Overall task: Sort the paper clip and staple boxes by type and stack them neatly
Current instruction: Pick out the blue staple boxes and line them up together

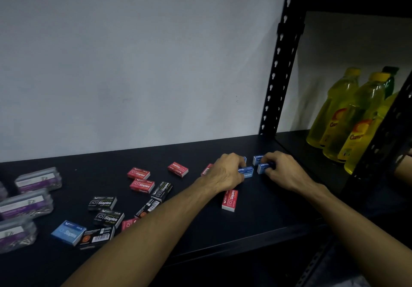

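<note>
Blue staple boxes clustered at about 2 o'clock on the black shelf (223,231), near the rack upright (282,64). Left hand (227,172) has fingers curled on a blue box (246,171), white "Staples" lettering readable on it. Right hand (282,171) pinches another blue box (263,167); a third blue box (257,159) sits just behind, touching or nearly so, can't tell.

Red box (230,200) marked "10 Staples" lies under the left wrist at 3 o'clock. Another red box (207,169) is partly hidden behind the left hand.

Centre, around 12 o'clock: three loose red "10 Staples" boxes (142,185). At 9 to 8 o'clock: black "10 Staples" boxes (102,202), some flipped showing a barcode, plus a lone blue "Staples" box (68,232).

Far left at 9 o'clock: three clear paper clip boxes (39,179) with purple labels, text unreadable.

Next bay at 3 o'clock: yellow bottles (354,117), yellow caps, red label starting "Ca", rest blurred.
</note>
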Available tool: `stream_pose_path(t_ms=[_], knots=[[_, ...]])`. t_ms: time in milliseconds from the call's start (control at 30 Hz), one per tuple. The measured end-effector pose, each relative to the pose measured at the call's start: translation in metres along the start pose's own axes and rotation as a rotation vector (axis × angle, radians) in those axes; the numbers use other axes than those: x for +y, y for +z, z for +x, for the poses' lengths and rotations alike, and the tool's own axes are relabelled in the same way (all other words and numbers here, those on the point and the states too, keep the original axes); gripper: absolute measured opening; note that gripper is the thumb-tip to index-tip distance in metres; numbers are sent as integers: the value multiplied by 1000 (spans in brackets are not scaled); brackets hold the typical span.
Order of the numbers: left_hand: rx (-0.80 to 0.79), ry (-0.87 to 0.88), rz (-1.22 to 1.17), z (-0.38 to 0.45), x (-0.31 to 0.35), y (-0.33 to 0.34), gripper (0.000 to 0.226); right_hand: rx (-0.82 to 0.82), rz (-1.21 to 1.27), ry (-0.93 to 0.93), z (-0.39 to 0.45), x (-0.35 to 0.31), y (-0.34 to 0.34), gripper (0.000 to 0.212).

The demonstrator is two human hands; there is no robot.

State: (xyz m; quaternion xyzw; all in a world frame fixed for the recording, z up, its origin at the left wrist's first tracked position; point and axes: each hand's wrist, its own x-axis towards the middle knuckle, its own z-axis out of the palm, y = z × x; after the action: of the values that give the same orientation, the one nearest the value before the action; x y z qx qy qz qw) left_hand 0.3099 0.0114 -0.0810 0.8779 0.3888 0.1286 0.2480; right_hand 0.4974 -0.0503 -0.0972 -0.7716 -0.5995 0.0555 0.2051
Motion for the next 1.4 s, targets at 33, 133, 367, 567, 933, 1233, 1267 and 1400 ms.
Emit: stream_pose_path(t_ms=[33,133,367,567,933,1233,1267,1400], knots=[[4,4,-6,-1,0,-1,23,6,-1,0,0,0,0,15],[8,11,-32,-4,-3,-6,34,24,-21,-5,-1,0,-2,17],[21,54,-26,-26,-19,-30,46,80,-122,53,-14,-9,-6,24],[84,59,-18,-60,-37,-64,52,170,-193,52,-19,-32,-10,34],[204,-34,5,-146,-104,-129,43,177,-61,-184,-28,-118,-1,31],[234,-105,40,-217,-145,-137,36,-121,161,-538,-70,-221,44,24],[234,-115,51,-225,-150,-136,38,-164,157,-556,-75,-228,48,24],[233,-151,81,-252,-168,-133,41,-291,159,-613,-89,-243,57,28]])
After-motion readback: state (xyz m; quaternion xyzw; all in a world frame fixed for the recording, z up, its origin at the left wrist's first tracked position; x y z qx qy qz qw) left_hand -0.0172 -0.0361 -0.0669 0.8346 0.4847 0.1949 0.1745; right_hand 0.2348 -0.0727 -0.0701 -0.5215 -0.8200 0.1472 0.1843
